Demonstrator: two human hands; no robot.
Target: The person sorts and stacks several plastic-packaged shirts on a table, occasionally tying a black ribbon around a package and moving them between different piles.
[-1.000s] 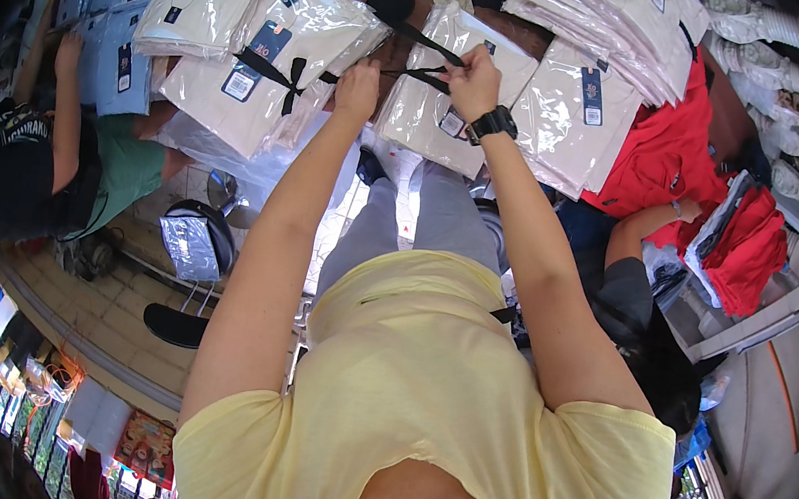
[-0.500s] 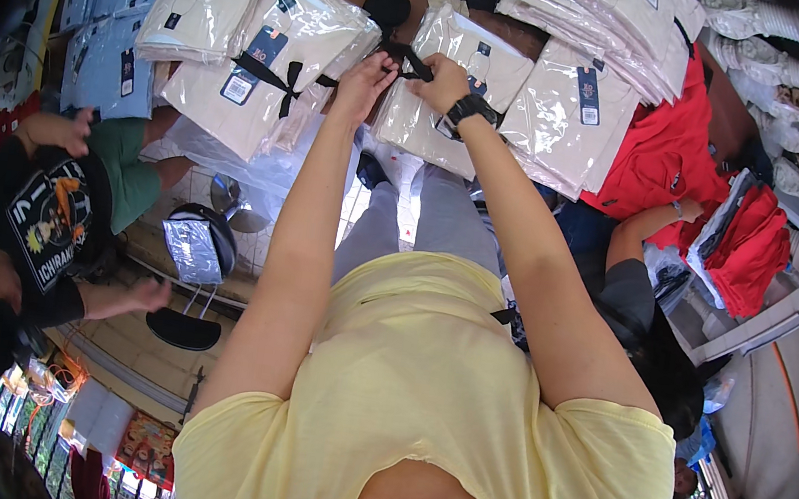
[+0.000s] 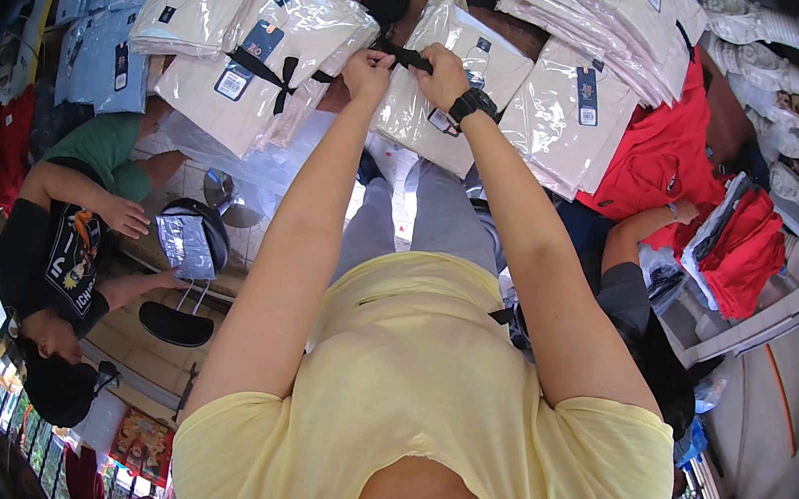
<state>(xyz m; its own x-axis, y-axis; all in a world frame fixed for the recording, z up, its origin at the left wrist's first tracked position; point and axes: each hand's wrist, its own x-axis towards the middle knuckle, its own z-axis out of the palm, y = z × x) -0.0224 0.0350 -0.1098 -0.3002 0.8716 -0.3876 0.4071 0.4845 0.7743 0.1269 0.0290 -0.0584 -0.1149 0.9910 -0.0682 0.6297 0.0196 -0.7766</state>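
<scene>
A black fabric strip (image 3: 408,56) stretches nearly straight between my two hands. My left hand (image 3: 366,74) pinches its left end, fingers closed. The other end is in the closed fingers of my right hand (image 3: 445,79), which has a black watch on its wrist. Both hands are over the near part of a cream folded garment in clear plastic (image 3: 505,65). Left of them lies a stack of packed cream garments (image 3: 203,92) with a black strip (image 3: 286,85) knotted around it. A round black thing (image 3: 386,2), perhaps a roll, sits just beyond my left hand.
More cream packs (image 3: 562,130) and red garments (image 3: 651,141) lie to the right, light blue packs (image 3: 107,60) at the far left. On the left, a co-worker (image 3: 67,246) sits by a chair (image 3: 176,324) holding a silvery packet (image 3: 186,244). Another person's arm (image 3: 639,231) reaches the red garments.
The strip, looped between my hands before, is now drawn straighter. My left hand has shifted slightly right. At the left, the co-worker has leaned toward the chair, one hand now by the silvery packet.
</scene>
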